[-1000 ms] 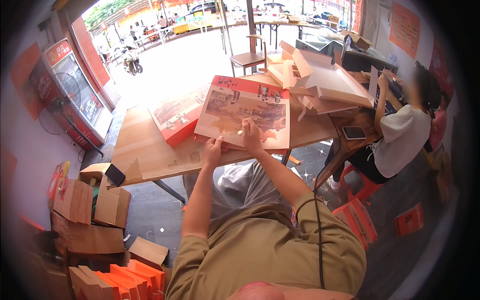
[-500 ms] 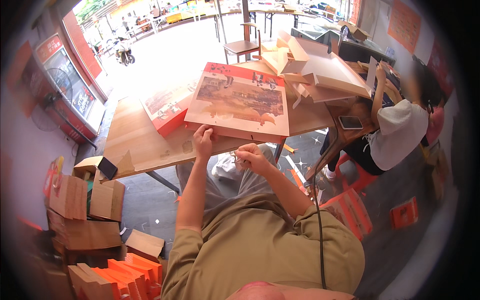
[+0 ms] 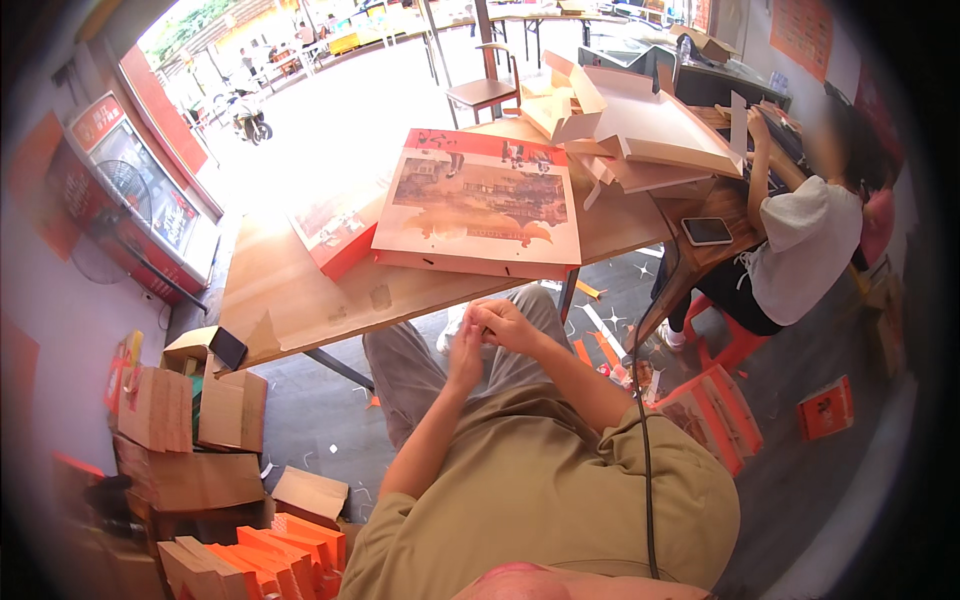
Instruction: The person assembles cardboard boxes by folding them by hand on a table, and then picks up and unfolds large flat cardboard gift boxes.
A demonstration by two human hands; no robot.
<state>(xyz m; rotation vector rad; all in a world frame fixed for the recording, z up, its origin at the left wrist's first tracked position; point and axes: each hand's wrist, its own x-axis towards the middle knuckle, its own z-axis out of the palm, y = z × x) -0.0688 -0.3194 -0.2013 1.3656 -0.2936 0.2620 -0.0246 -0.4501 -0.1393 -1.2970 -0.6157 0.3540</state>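
Note:
Both my hands are together above my lap, just in front of the table's near edge. My left hand (image 3: pixel 467 358) is closed, its fingertips meeting the right hand. My right hand (image 3: pixel 507 322) is curled closed over them. Anything small between the fingers is hidden. Beyond them on the wooden table (image 3: pixel 290 320) lies a large flat gift box (image 3: pixel 480 205) with a red edge and a printed landscape, and neither hand touches it. A second red printed box (image 3: pixel 345 245) lies to its left, partly washed out by glare.
Unfolded cardboard box blanks (image 3: pixel 650 120) are piled at the table's far right. A co-worker (image 3: pixel 810 240) sits at the right near a phone (image 3: pixel 706 231). Cartons (image 3: pixel 230 410) and orange folded pieces (image 3: pixel 290 550) stand at lower left. Paper scraps litter the floor.
My left hand has let go of the gift box's near edge and come back toward me to meet my right hand. The box stays on the table.

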